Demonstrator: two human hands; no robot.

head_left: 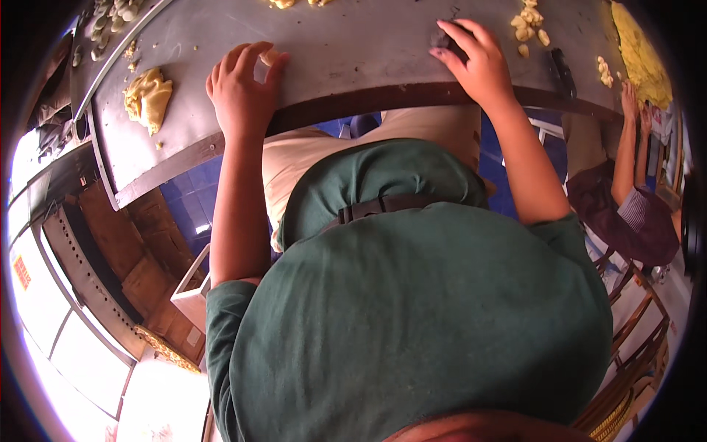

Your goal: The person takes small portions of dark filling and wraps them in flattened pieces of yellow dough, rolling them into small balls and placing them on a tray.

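Observation:
At the table's near edge, my left hand [247,85] is curled, with a small pale piece of dough [269,57] between its thumb and fingers. Farther right, my right hand [480,60] bends around a dark grey lump [446,40], its thumb and fingers on either side. What the lump is made of cannot be made out. Both hands are over the grey tabletop [353,51]. Left of my left hand lies a soft, folded mass of yellow dough [149,97]. Small pale dough pieces [526,26] are scattered right of my right hand.
A black, knife-like tool [563,72] lies near the right front edge. Beyond it, another person's hands [632,103] reach toward a large yellow mass [642,59]. A metal rail [121,53] crosses the left end, with several greenish rounded pieces [107,28] past it.

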